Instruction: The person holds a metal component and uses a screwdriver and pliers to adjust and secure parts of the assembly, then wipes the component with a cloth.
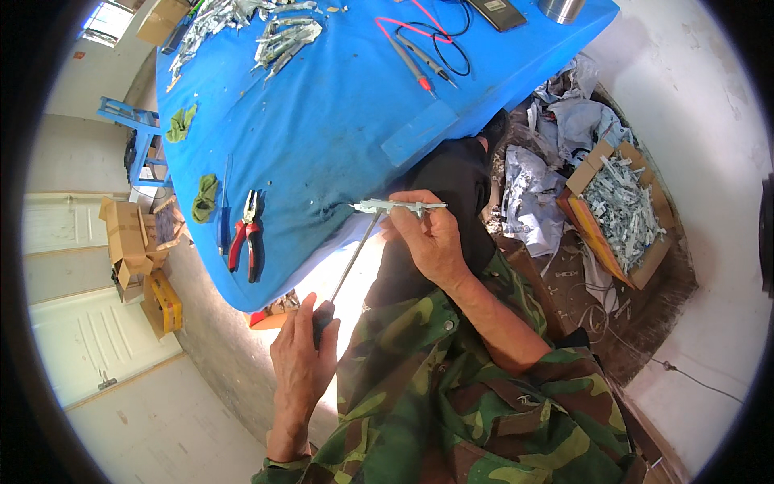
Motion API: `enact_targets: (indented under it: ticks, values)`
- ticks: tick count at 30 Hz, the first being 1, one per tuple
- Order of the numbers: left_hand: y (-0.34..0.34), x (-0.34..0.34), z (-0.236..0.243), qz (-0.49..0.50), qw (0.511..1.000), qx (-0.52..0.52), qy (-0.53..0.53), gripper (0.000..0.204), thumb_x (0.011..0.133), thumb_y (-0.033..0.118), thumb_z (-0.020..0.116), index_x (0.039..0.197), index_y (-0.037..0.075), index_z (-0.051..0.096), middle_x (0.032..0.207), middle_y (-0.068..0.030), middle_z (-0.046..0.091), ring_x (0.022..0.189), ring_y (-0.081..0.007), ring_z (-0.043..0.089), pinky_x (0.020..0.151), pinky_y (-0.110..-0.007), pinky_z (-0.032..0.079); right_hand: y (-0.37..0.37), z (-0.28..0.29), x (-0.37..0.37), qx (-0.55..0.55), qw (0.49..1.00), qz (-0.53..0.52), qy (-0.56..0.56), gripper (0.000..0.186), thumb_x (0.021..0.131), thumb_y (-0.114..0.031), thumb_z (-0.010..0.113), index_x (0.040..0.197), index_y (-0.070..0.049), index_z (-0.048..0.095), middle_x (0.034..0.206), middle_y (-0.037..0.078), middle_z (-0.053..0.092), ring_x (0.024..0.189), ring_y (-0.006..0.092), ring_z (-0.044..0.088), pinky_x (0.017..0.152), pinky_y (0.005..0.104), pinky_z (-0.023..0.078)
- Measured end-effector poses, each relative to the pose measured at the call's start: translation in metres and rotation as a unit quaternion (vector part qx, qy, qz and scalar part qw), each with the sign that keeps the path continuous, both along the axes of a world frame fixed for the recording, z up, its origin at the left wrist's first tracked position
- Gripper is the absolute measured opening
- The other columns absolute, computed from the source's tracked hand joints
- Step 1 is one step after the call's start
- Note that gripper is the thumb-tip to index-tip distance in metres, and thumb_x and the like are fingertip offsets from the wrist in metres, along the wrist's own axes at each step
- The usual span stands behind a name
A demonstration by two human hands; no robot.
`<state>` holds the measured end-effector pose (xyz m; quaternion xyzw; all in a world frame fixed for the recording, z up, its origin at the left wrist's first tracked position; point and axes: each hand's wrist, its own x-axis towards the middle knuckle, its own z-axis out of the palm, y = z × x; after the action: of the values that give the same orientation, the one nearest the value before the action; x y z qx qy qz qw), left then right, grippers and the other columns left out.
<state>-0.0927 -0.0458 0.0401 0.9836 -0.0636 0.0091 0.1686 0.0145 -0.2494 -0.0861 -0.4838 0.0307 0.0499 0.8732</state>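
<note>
between the thumb and fingers of the right hand (427, 240), a thin, pale silvery-grey strip (371, 206) is clamped lengthwise, one end jutting out to the left of the fingertips and the other showing to the right of the knuckles. below and to the left of these fingers, the left hand (304, 351) has its fingers wrapped around the dark handle of a long screwdriver with a straight metal shaft (351, 262). the shaft slants up from the left fingers to the strip, its tip meeting it just left of the right thumb; how firmly it presses, i cannot tell.

beyond both sets of fingers spreads a surface covered in bright blue cloth (298, 137), its near edge close to the strip. up and to the left of the left fingers lie pliers with red-and-black handles (248, 238), with a slim blue-handled screwdriver (223, 232) just beside them and a crumpled olive-green cloth (205, 199) next to that. well beyond the right fingers, toward the far left, is a loose heap of silvery strips (216, 31); straight ahead of them rests a pair of test probes (414, 68) on red and black leads.

to the right of the right fingers, well apart and off the surface, a cardboard box (661, 258) stands tilted, full of silvery-white scraps (621, 211), with crumpled grey plastic bags (534, 202) on its near-left side.
</note>
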Motion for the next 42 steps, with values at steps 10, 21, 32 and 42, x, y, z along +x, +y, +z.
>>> enact_targets:
  ticks: [10,21,32,42]
  values:
    - [-0.007,-0.011,-0.011,-0.028,0.999,-0.015,-0.021,0.039,0.090,0.002,0.073,0.126,0.002,0.060,0.112,-0.0181,0.071,0.095,-0.0367,0.072,0.079,-0.044,0.060,0.008,-0.003,-0.003,-0.032,0.998,-0.046,0.011,0.023,0.105,-0.012,0.067,0.119,0.003,0.058,0.099,0.009,0.071,0.085,0.0124,0.071,0.077,0.0283,0.061]
    - [-0.003,0.016,0.051,-0.045,0.998,0.042,0.006,0.035,0.091,-0.001,0.074,0.125,-0.002,0.068,0.113,-0.0150,0.069,0.096,-0.0307,0.072,0.079,-0.040,0.059,0.006,-0.003,-0.004,-0.102,0.992,-0.049,-0.051,0.021,0.103,-0.007,0.068,0.119,0.006,0.061,0.093,0.010,0.073,0.083,0.0110,0.071,0.074,0.0259,0.059]
    - [0.009,0.099,0.120,-0.147,0.984,0.096,0.026,0.029,0.082,0.005,0.082,0.109,0.001,0.073,0.092,-0.0148,0.073,0.077,-0.0322,0.073,0.067,-0.040,0.057,-0.003,-0.007,-0.002,-0.192,0.971,-0.039,-0.137,0.024,0.100,-0.005,0.071,0.121,0.004,0.065,0.091,0.009,0.075,0.082,0.0109,0.071,0.072,0.0260,0.057]
    - [0.016,0.189,0.144,-0.154,0.970,0.079,0.169,0.026,0.075,0.003,0.087,0.099,0.001,0.077,0.085,-0.0109,0.075,0.074,-0.0182,0.071,0.071,-0.031,0.056,-0.005,-0.014,0.002,-0.223,0.962,-0.023,-0.158,0.025,0.098,-0.008,0.074,0.120,0.002,0.066,0.087,0.008,0.072,0.077,0.0108,0.068,0.067,0.0282,0.053]
